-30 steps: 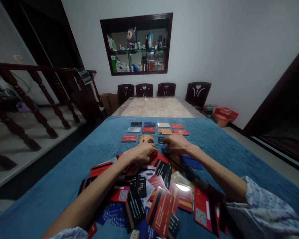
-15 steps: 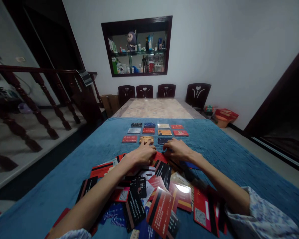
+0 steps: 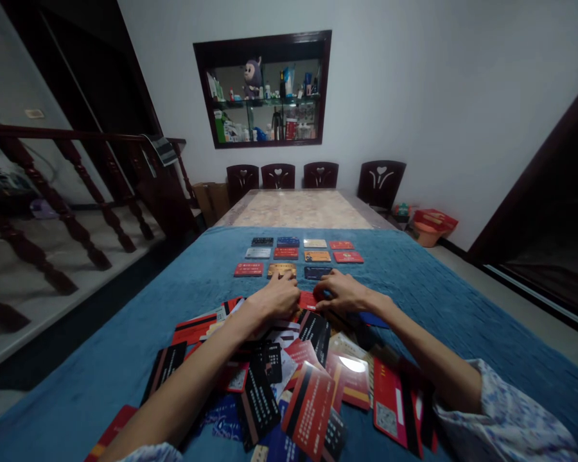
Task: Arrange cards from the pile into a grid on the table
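My left hand (image 3: 275,299) and my right hand (image 3: 341,292) meet at the far edge of a loose pile of plastic cards (image 3: 293,372) on a blue cloth (image 3: 433,282). Between them they pinch a red card (image 3: 307,299), fingers curled on its two ends. Just beyond lie neat rows of cards (image 3: 298,255), face up: a red one (image 3: 248,269), a gold one (image 3: 282,269) and a dark blue one (image 3: 316,272) in the nearest row. A blue card (image 3: 373,319) lies under my right wrist.
The cloth covers the near part of a long marble-topped table (image 3: 301,208) with several dark chairs (image 3: 320,174) at its far end. A wall niche (image 3: 264,90) holds bottles and a plush toy. A wooden stair railing (image 3: 67,186) runs at left; a red basket (image 3: 433,223) sits at right.
Both hands have drawn back from the laid-out rows toward the pile and now grip a red card between them. The dark blue card in the nearest row now lies uncovered.
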The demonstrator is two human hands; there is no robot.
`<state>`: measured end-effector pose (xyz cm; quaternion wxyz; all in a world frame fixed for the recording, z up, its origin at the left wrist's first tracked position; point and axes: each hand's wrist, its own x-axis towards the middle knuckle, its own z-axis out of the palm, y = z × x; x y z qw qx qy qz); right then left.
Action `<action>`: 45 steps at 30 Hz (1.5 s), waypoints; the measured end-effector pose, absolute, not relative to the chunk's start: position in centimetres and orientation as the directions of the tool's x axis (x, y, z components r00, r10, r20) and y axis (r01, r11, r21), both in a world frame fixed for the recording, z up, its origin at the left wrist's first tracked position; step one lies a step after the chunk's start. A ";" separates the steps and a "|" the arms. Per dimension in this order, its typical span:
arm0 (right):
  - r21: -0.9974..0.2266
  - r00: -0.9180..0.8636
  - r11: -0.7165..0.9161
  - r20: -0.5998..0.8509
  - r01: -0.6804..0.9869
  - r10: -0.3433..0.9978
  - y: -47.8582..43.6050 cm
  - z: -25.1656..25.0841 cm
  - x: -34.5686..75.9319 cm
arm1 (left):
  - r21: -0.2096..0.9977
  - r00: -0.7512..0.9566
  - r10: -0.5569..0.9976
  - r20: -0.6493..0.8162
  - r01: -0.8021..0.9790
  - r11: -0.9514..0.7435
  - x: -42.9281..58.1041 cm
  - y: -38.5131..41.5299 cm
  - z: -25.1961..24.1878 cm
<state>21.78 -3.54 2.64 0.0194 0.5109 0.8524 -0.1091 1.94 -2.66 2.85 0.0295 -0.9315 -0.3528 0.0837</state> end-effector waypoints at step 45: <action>-0.332 -0.553 0.548 0.088 0.768 0.828 -1.6 0.2 23.4 | 0.165 0.682 0.731 0.040 0.717 -0.678 1.4 -0.1 1.6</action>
